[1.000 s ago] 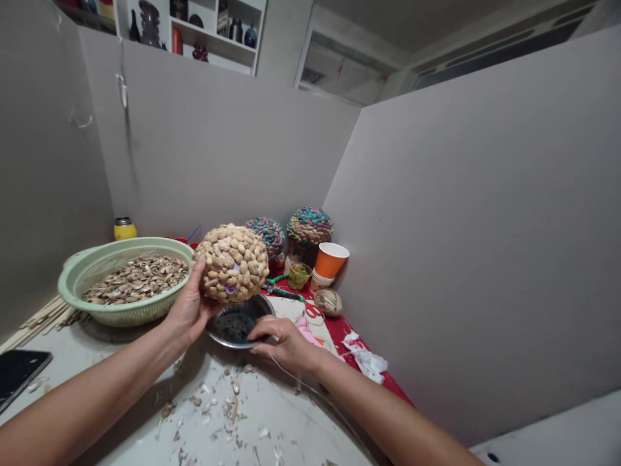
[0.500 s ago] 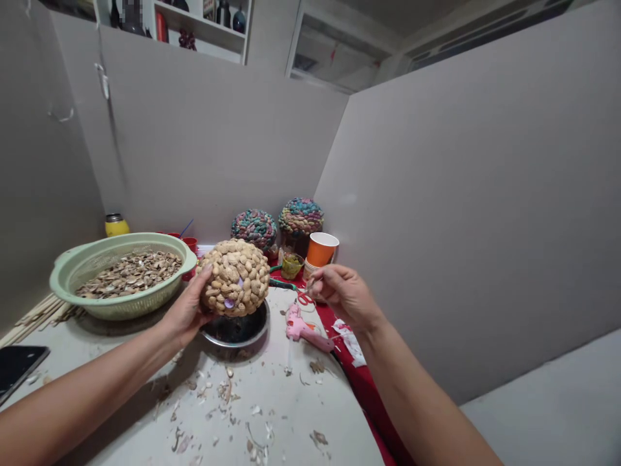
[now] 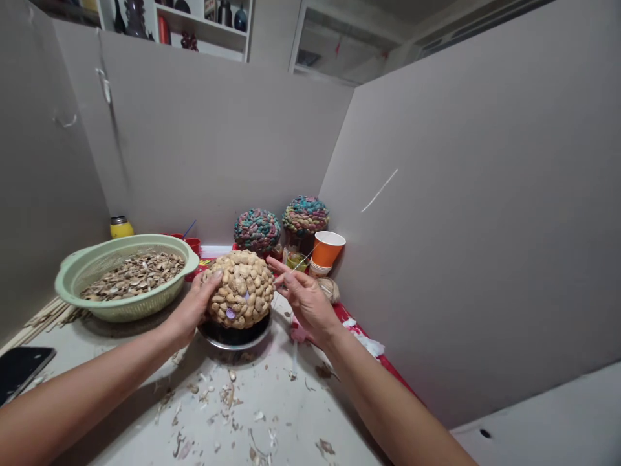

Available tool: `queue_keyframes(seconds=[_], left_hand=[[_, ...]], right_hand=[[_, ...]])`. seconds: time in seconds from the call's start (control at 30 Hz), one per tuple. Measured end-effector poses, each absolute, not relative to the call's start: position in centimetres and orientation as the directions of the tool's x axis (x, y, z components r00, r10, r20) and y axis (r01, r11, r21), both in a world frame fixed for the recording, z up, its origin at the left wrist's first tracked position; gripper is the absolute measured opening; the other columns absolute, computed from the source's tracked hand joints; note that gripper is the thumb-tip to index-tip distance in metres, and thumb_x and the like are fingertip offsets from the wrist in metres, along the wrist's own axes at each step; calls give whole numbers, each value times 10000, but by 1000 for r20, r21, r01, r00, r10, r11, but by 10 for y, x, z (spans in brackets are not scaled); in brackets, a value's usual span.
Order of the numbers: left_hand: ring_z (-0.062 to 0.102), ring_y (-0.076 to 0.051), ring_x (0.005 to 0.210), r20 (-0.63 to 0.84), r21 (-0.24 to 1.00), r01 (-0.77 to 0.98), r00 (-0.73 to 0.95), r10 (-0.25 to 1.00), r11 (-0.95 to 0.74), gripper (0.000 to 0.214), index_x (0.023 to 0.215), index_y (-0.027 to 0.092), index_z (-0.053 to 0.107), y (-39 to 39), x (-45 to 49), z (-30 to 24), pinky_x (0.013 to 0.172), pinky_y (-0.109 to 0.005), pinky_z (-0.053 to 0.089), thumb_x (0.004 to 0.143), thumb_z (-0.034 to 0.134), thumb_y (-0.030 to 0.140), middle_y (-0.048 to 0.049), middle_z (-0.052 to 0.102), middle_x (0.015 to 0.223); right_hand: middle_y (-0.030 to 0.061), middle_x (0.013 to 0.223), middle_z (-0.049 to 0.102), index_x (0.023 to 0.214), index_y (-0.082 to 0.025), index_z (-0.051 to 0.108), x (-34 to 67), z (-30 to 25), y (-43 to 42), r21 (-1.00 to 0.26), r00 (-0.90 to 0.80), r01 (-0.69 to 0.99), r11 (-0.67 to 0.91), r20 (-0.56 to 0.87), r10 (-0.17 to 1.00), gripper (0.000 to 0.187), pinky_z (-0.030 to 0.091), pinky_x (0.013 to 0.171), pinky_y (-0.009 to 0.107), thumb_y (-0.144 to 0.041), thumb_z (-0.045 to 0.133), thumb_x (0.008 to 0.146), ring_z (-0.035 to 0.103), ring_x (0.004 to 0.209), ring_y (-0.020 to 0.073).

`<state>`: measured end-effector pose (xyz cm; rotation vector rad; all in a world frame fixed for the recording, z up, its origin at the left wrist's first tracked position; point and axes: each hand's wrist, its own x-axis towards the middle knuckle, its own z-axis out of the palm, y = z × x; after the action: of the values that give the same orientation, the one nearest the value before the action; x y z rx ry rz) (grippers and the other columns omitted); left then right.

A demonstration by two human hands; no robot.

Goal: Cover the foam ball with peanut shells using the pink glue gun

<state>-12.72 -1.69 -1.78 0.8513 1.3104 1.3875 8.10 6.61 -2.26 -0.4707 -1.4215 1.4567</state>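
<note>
Our left hand [image 3: 195,304] is clamping the peanut-covered ball [image 3: 244,288], ideally steadying it; at its right, we cannot tell whether our right hand [image 3: 309,301] is pinching anything.

- Left forearm [image 3: 92,396]: bare, tapering towards the wrist [image 3: 171,334].
- Left hand [image 3: 196,304]: bare, fingers partly hidden.
- Right forearm [image 3: 388,396]: bare, likewise tapering.
- Right hand [image 3: 310,303]: bare, slender-fingered.

Both forearms [image 3: 114,370] stretch forward—left hand [image 3: 195,303] cupped, right hand [image 3: 310,303] pointing inward.
</note>
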Motion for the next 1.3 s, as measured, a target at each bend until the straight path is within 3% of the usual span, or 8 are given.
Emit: queue_keyframes(seconds=[0.13,0.27,0.43,0.67,0.9,1.07,1.2,1.3], left_hand=[[558,-318,1288,45,999,19,-199,979,-42,620,1275,201,617,-9,-135,-20,1127,-463,389,824,622,627,-135,627,1368],[509,-339,1328,138,943,327,-213,967,-63,593,1205,200,685,-7,-146,-22,1189,-485,273,836,572,650,-108,633,1367],[295,-307,1475,230,847,528,-258,938,-62,791,1491,152,408,-12,-151,-29,1228,-456,155,880,475,651,-130,348,1595],[211,-301,1506,269,781,614,-170,948,-112,829,1535,164,316,-29,-150,-45,1236,-471,117,883,442,660,-125,278,1626],[412,-346,1401,282,834,537,-222,933,-124,901,1504,198,357,-28,-141,-46,1189,-489,274,766,672,607,-148,405,1555],[434,-328,1384,277,837,532,-212,937,-128,759,1460,184,428,-22,-144,-49,1181,-496,287,857,543,630,-141,482,1501],[275,-307,1479,372,740,654,-204,905,-157,731,1472,162,423,-23,-149,-60,1227,-490,172,904,469,620,-145,349,1590],[243,-265,1497,450,711,665,-179,875,-230,643,1523,241,336,-25,-150,-67,1235,-475,161,957,440,528,-93,286,1626]], right_hand=[[80,1399,588,760,-229,729,82,-28,71,-915,-429,-344,213,355,831,345,343,1120,514,-573,757,777,474,1346,303],[57,1423,568,809,-244,746,81,-32,76,-915,-470,-319,247,379,797,278,311,1139,506,-515,706,856,459,1362,284],[43,1398,592,823,-252,754,75,-33,76,-912,-473,-285,297,403,784,250,284,1151,480,-482,680,890,487,1334,260],[57,1360,620,849,-246,771,72,-37,72,-910,-489,-201,362,414,768,282,347,1120,469,-506,669,888,511,1310,263],[44,1338,634,841,-261,778,77,-27,62,-909,-488,-169,381,413,769,295,378,1098,475,-532,667,879,521,1298,269],[48,1289,665,843,-267,786,78,-23,62,-903,-477,-143,406,422,771,299,388,1089,466,-538,664,877,533,1283,263],[57,1274,665,878,-263,792,76,-30,64,-895,-478,-141,424,436,762,281,405,1070,450,-502,645,903,541,1265,260],[67,1153,693,862,-257,797,76,-31,62,-884,-440,-108,455,453,776,298,437,1028,430,-518,654,889,585,1169,251]])
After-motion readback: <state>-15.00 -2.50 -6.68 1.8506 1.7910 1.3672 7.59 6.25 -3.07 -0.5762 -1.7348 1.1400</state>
